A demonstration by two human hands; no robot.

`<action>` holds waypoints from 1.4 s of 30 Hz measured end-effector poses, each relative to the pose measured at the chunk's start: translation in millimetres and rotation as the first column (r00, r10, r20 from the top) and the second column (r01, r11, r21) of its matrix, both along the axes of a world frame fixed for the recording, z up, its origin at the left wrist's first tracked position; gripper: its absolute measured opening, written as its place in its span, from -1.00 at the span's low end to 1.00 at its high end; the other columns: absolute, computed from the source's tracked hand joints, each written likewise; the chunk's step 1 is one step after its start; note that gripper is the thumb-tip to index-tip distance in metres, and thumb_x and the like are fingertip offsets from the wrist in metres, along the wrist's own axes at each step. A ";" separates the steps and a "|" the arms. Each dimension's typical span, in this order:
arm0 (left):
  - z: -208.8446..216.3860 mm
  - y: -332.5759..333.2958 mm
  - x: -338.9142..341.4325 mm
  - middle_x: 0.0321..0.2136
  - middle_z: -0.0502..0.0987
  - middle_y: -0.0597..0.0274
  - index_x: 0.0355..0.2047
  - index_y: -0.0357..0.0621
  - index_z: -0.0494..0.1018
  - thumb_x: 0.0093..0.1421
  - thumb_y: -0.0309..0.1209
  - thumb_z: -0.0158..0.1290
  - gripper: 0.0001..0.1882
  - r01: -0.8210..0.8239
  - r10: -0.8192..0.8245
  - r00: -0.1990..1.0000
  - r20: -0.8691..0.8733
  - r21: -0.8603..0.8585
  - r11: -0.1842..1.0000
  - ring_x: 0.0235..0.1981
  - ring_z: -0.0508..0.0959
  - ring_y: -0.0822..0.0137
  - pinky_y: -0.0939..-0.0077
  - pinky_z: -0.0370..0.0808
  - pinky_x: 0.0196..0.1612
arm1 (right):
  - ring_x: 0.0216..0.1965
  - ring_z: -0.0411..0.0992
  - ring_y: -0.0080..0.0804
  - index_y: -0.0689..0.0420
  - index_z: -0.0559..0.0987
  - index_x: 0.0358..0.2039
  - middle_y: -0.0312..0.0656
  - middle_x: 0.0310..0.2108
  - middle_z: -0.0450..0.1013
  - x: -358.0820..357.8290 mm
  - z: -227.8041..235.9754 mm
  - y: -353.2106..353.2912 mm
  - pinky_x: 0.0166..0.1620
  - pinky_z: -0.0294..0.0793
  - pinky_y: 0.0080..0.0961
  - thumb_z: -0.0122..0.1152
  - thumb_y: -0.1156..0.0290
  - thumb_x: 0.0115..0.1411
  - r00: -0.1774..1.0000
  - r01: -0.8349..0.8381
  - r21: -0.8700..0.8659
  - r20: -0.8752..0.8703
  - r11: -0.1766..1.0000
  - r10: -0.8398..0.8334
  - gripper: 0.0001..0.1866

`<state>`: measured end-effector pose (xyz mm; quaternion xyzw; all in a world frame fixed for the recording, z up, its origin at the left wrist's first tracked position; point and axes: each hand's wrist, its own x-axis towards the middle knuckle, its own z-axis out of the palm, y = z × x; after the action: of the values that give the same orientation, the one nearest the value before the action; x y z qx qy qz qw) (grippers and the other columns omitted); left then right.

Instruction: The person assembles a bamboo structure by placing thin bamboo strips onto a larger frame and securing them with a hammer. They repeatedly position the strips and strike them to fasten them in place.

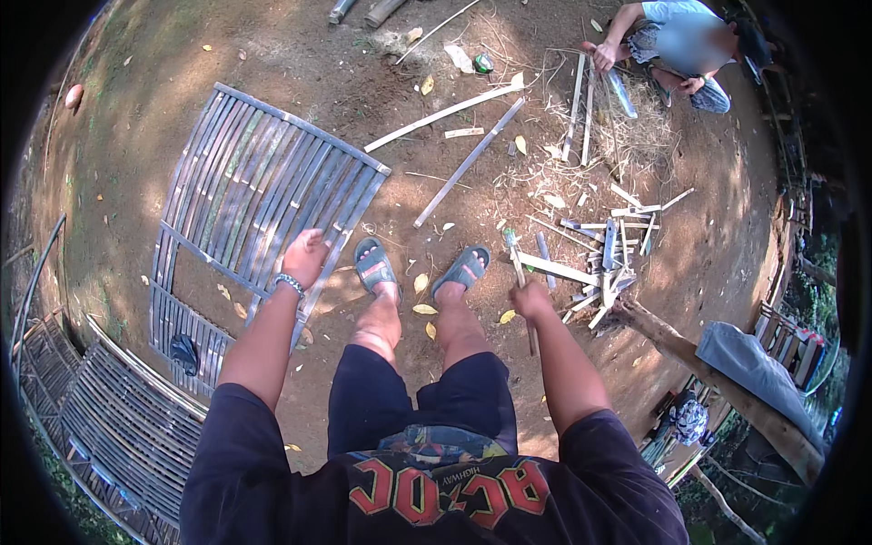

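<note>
My right hand [531, 298] is wrapped round the wooden handle of a hammer [519, 263], its head pointing away from me and the handle end below my fist. My left hand [307, 257], with a bracelet at the wrist, is held above the near right edge of a split-bamboo panel [263, 168]. Its fingers are curled together; whatever they may hold is hidden. The panel lies on the ground at the left, made of many parallel slats fixed to cross strips, with a gap in its near part. My sandalled feet stand right of it.
Cut bamboo pieces [610, 250] lie heaped at the right. Two long strips [470, 162] [440, 116] lie ahead. At the far right a person [677, 45] crouches by shavings, holding a blade-like tool. A log [718, 372] draped with grey cloth and a bamboo bench [127, 418] flank me.
</note>
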<state>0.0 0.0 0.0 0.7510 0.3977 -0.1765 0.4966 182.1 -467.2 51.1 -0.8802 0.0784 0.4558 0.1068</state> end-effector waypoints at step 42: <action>-210.7 -112.3 184.9 -0.19 0.68 -0.11 -0.19 -0.11 0.64 0.17 -0.17 0.21 -0.69 -0.077 0.074 0.995 -0.068 -0.050 0.996 -0.12 0.67 -0.09 0.09 0.55 -0.02 | -0.65 0.27 -0.52 0.18 0.42 -0.11 -0.29 -0.51 0.39 145.5 -317.3 110.3 -0.59 0.24 -0.45 0.33 0.59 0.23 0.758 0.510 0.551 0.075 0.661 -0.648 -0.71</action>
<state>184.9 -112.3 -210.7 0.7159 0.4373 -0.1926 0.5091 327.6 -356.9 -266.2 -0.8015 0.2214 0.2793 0.4802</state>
